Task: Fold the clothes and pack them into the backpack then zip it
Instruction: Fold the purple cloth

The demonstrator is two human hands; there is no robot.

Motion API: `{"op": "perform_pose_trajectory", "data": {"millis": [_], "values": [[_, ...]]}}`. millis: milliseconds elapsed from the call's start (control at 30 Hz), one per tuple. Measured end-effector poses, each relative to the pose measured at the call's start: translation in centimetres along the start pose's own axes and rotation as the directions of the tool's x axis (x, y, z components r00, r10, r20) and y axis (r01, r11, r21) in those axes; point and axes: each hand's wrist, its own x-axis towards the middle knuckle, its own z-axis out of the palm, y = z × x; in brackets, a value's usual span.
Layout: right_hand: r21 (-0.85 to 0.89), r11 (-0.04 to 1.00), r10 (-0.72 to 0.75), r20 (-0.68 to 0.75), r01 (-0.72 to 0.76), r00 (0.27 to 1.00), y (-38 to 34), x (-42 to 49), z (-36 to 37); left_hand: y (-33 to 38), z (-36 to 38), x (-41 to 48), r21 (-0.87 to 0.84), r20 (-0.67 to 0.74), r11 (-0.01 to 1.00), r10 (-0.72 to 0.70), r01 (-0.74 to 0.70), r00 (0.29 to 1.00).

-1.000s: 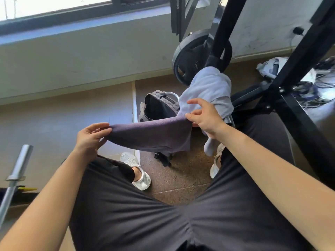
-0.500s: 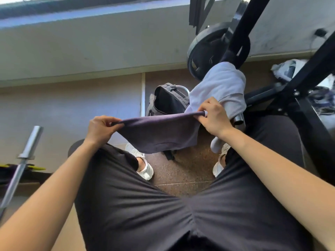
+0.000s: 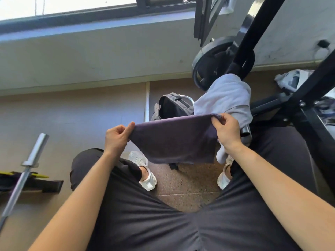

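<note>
A steel barbell (image 3: 27, 163) lies on the floor at far left as a seated person holds a dark purple garment (image 3: 174, 140) stretched out above the knees. The left hand (image 3: 117, 138) pinches the cloth's left top corner between thumb and curled fingers; the cloth, apparently already doubled, hangs flat from a taut upper edge. Behind it, on the floor between the person's white shoes, stands the grey backpack (image 3: 170, 107), its main compartment gaping open. A pale grey garment (image 3: 224, 96) waits just beside the bag, draped over a bar of the black weight rack (image 3: 308, 98). The right hand (image 3: 226, 131) pinches the opposite top corner in the same way. The fold will likely go best if both corners stay level and meet squarely, edge on edge, leaving a bundle narrow enough for the bag's mouth.
</note>
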Motion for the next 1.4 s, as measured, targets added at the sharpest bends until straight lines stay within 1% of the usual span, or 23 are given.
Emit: {"op": "perform_pose_trajectory", "data": {"millis": [133, 200, 267, 333, 367, 433, 500, 633, 767, 900, 967, 1033, 1067, 1100, 1133, 1200, 1233, 1267, 1300, 1333, 1400], "values": [[-0.029, 0.999, 0.038, -0.047, -0.039, 0.998, 0.1, -0.3, 0.3, 0.2, 1.9, -1.8, -0.105, 0.042, 0.991, -0.082, 0.086, 0.996], [-0.054, 0.998, 0.026, -0.033, -0.028, 0.999, -0.1, -0.8, 0.5, 0.8, 2.8, -2.7, -0.127, 0.083, 0.987, -0.092, 0.102, 0.992], [-0.034, 0.999, -0.018, 0.007, 0.018, 1.000, -0.6, -1.5, 0.7, 1.5, 3.7, -3.7, -0.143, 0.157, 0.983, -0.090, 0.113, 0.983], [0.017, 0.998, -0.064, 0.086, 0.063, 0.994, -1.2, -2.5, 1.1, 2.0, 4.5, -4.7, -0.184, 0.255, 0.976, -0.070, 0.119, 0.964], [0.024, 0.996, -0.089, 0.149, 0.087, 0.985, -1.5, -3.0, 1.3, 2.3, 4.9, -5.2, -0.195, 0.305, 0.974, -0.052, 0.116, 0.951], [-0.011, 0.989, -0.142, 0.269, 0.151, 0.953, -1.5, -3.9, 1.8, 2.8, 5.7, -6.2, -0.204, 0.396, 0.973, -0.016, 0.105, 0.918], [-0.024, 0.979, -0.179, 0.364, 0.201, 0.914, -1.5, -4.6, 2.2, 3.1, 6.5, -6.8, -0.206, 0.450, 0.974, 0.011, 0.092, 0.893], [-0.018, 0.971, -0.201, 0.476, 0.238, 0.856, -1.8, -5.9, 2.8, 3.2, 7.5, -7.6, -0.208, 0.465, 0.975, 0.032, 0.074, 0.885], [-0.017, 0.964, -0.213, 0.555, 0.267, 0.805, -1.8, -6.2, 2.9, 2.7, 7.5, -7.8, -0.246, 0.432, 0.967, 0.045, 0.070, 0.901], [0.004, 0.931, -0.291, 0.616, 0.366, 0.732, -1.7, -6.4, 2.9, 2.2, 7.6, -7.6, -0.251, 0.434, 0.966, 0.051, 0.066, 0.899], [-0.004, 0.910, -0.330, 0.600, 0.415, 0.729, -1.5, -6.4, 3.1, 2.1, 7.6, -7.9, -0.254, 0.465, 0.965, 0.062, 0.066, 0.883], [-0.015, 0.903, -0.346, 0.566, 0.429, 0.748, -1.1, -6.1, 3.3, 2.1, 7.5, -8.0, -0.246, 0.507, 0.967, 0.073, 0.063, 0.859], [-0.002, 0.914, -0.336, 0.556, 0.406, 0.760, -0.9, -5.9, 3.3, 1.9, 7.5, -7.9, -0.248, 0.512, 0.967, 0.087, 0.050, 0.855], [0.024, 0.932, -0.313, 0.551, 0.361, 0.774, -0.9, -5.7, 3.1, 1.9, 7.3, -7.8, -0.260, 0.490, 0.965, 0.107, 0.028, 0.865], [0.055, 0.951, -0.283, 0.549, 0.304, 0.786, -0.9, -5.4, 3.0, 1.8, 7.2, -7.6, -0.278, 0.436, 0.961, 0.128, -0.002, 0.891], [0.126, 0.974, -0.229, 0.546, 0.191, 0.806, -1.1, -4.8, 2.5, 1.5, 6.7, -6.9, -0.280, 0.261, 0.958, 0.137, -0.060, 0.955], [0.169, 0.976, -0.209, 0.547, 0.137, 0.811, -1.2, -4.5, 2.1, 1.5, 6.3, -6.5, -0.258, 0.166, 0.963, 0.118, -0.073, 0.979], [0.220, 0.972, -0.192, 0.550, 0.081, 0.813, -1.4, -4.3, 1.8, 1.5, 5.9, -6.1, -0.232, 0.102, 0.970, 0.103, -0.077, 0.989], [0.271, 0.962, -0.174, 0.551, 0.023, 0.816, -1.6, -4.1, 1.3, 1.5, 5.6, -5.8, -0.204, 0.089, 0.976, 0.091, -0.072, 0.992], [0.314, 0.949, -0.159, 0.551, -0.027, 0.819, -1.8, -3.9, 0.9, 1.5, 5.3, -5.4, -0.184, 0.141, 0.982, 0.078, -0.052, 0.987], [0.358, 0.930, -0.146, 0.565, -0.081, 0.812, -2.0, -3.6, 0.0, 1.1, 5.3, -4.8, -0.135, 0.334, 0.991, 0.037, 0.009, 0.942]]}}
